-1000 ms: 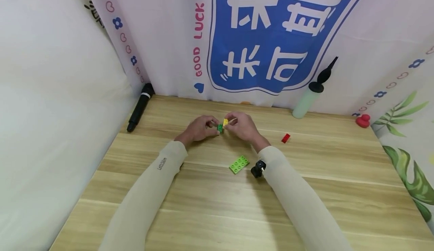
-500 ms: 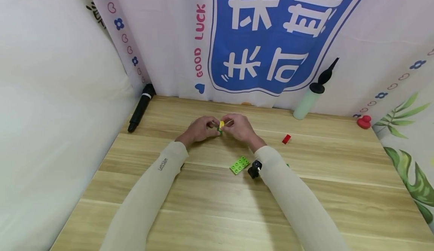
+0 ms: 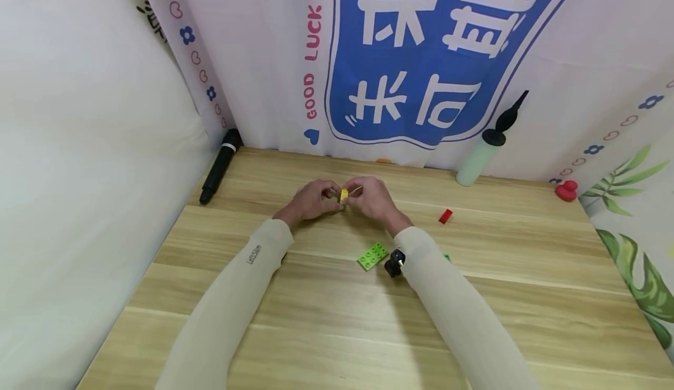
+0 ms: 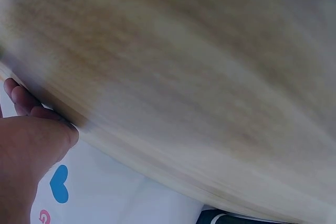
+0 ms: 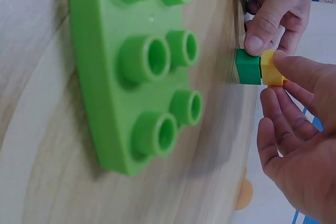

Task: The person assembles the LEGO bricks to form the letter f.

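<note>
Near the back middle of the table, my left hand [image 3: 310, 200] pinches a dark green toy brick [image 5: 248, 67] between thumb and fingers. My right hand [image 3: 371, 197] holds a yellow toy brick [image 3: 344, 195] by thumb and fingertips. In the right wrist view, the yellow brick meets the green one face to face; whether they are fully joined I cannot tell. From the head, the yellow brick and fingers mostly cover the green one. The left wrist view shows only part of the left hand [image 4: 37, 140], no bricks.
A light green studded brick [image 3: 372, 256] lies in front of the hands, beside the black wrist camera [image 3: 395, 262]. A red brick [image 3: 445, 216] lies to the right. A green piece [image 3: 447, 258] peeks out behind the right sleeve. A pump [image 3: 476, 159] stands at the back.
The right hand has moved slightly left, bringing the yellow brick from beside the green brick onto it. The left hand has stayed nearly in place. A green piece now shows past the right sleeve.
</note>
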Tool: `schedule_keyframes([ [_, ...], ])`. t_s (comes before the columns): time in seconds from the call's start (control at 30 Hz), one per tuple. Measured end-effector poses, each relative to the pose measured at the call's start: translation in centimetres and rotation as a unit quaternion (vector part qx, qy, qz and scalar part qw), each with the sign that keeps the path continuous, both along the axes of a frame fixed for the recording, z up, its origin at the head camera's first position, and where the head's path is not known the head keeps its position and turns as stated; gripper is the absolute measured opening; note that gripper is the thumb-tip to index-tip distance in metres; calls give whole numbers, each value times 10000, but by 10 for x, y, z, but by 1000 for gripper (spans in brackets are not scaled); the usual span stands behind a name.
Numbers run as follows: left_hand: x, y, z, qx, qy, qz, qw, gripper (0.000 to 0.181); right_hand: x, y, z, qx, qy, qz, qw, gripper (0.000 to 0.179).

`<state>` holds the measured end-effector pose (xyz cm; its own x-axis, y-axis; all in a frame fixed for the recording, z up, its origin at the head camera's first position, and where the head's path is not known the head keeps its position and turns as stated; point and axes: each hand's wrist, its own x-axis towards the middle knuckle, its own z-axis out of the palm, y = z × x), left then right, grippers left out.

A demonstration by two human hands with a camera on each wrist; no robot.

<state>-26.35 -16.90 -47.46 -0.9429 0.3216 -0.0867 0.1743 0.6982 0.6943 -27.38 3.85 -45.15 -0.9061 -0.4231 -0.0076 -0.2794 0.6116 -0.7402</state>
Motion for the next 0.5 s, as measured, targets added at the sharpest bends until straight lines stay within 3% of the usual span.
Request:
schedule_keyframes([
  [0.5, -2, -1, -5, -100, 86, -6, 9999, 36, -3, 1, 0, -130, -156, -34, 9998, 24],
])
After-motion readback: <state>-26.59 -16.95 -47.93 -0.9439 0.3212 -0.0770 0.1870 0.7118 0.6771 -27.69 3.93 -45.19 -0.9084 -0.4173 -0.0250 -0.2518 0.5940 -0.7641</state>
